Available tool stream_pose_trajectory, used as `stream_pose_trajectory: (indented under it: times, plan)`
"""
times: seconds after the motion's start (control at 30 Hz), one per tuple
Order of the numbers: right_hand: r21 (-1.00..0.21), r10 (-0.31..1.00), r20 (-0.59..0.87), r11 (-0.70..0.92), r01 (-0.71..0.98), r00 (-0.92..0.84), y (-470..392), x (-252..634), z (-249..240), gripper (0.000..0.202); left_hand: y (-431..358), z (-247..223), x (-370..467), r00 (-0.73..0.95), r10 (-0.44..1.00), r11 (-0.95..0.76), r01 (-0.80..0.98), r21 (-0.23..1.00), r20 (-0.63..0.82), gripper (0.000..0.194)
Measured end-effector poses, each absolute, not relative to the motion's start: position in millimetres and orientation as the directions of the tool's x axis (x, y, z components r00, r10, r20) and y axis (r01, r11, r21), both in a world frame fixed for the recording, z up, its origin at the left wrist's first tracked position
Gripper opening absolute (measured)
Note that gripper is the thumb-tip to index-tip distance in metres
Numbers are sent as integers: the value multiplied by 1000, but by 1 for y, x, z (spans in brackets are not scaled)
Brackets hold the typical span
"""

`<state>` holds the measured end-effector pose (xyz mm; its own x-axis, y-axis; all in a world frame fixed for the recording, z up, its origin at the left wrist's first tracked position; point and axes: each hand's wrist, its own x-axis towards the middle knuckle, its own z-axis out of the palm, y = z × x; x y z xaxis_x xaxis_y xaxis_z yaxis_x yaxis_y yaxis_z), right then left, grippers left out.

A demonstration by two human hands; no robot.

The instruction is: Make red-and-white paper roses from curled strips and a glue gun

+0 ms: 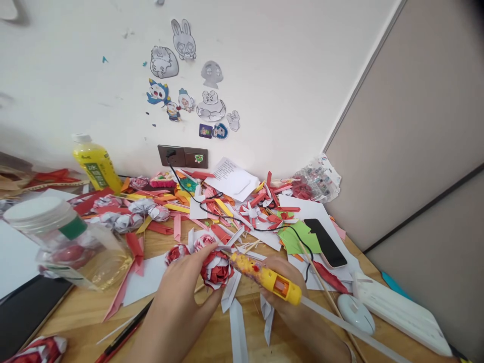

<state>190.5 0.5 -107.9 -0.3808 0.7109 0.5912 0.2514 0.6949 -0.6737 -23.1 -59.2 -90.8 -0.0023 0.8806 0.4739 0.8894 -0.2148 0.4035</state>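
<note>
A red and white paper rose (218, 269) is between the thumb and fingers of my left hand (185, 292). More paper roses (177, 253) sit just behind those fingers. My right hand (282, 292) is wrapped round a yellow glue gun (264, 277), whose tip points left and meets the upper right edge of the rose. From the gun's rear a long translucent glue stick (340, 325) sticks out. Folded white paper strips (237, 327) lie below the rose.
Paper scraps (227, 206) cover the wooden table's back. At left are a clear jar (71, 247) and a yellow drink bottle (96, 164). A phone (325, 242), green paper (298, 237), a mouse (356, 313) and a white device (401, 312) are at right.
</note>
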Motion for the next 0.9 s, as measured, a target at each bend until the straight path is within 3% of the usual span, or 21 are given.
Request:
stream_pose_trajectory:
  times: [0.4, 0.9]
  plan:
    - [-765, 775, 483, 600, 233, -408, -2, 191, -94, 34, -60, -85, -20, 116, 794, -300, 928, 219, 597, 54]
    - [-768, 800, 420, 565, 303, -428, 0, 194, -88, 30, -58, -85, -21, 166, 750, -328, 934, 142, 641, 50]
